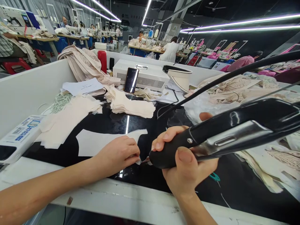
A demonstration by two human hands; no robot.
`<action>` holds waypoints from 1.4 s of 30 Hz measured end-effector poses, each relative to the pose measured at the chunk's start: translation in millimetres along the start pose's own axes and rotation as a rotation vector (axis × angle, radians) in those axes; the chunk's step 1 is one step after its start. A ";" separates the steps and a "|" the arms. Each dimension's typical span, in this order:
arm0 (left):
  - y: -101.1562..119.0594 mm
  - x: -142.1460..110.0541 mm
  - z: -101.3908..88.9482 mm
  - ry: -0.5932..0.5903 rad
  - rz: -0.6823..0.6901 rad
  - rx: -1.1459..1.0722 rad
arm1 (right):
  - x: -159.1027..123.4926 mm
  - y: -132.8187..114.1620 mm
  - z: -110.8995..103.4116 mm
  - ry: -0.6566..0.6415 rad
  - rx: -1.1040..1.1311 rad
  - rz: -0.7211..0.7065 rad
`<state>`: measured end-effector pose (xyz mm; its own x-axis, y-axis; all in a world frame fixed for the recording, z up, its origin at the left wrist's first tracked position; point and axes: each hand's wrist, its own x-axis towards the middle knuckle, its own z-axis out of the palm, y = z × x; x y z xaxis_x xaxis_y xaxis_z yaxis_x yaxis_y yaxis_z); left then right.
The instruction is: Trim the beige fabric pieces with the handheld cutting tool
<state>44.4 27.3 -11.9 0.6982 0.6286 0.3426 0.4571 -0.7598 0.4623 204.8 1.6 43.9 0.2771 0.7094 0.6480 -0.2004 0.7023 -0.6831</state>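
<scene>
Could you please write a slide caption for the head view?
Right hand gripping a black handheld tool, left hand touching a white cut piece on a black tabletop.

Clock directions from the view's centre. Left hand (122, 153) (7 o'clock) and right hand (188, 172) (5): two. Black handheld tool (231, 126) (3 to 4): one. White flat piece (92, 142) (8): one. Pale fabric stacks (67, 120) (9 and 10): two. Phone (131, 80) (11): one. Slotted metal box (152, 79) (12): one. Red cone (102, 61) (10 to 11): one.
</scene>
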 end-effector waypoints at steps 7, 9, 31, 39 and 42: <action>-1.0 -2.6 1.3 0.035 0.026 -0.033 | 0.0 -0.7 1.2 0.013 -0.022 0.016; -0.9 -4.0 0.2 0.050 0.048 -0.054 | -0.1 -0.7 1.3 0.016 -0.033 0.008; -14.6 -9.1 -14.7 -0.106 0.259 0.070 | -0.1 0.2 1.6 0.001 -0.015 -0.006; -18.7 -7.2 -20.2 -0.111 0.319 0.065 | -0.5 2.4 1.4 0.016 -0.027 -0.015; -20.5 -7.3 -21.9 -0.120 0.354 0.080 | -0.8 3.7 1.7 0.014 0.000 -0.019</action>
<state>17.9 41.9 -5.9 0.8778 0.3050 0.3694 0.2146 -0.9398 0.2660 202.3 3.7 41.4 0.2936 0.6949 0.6564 -0.1945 0.7158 -0.6707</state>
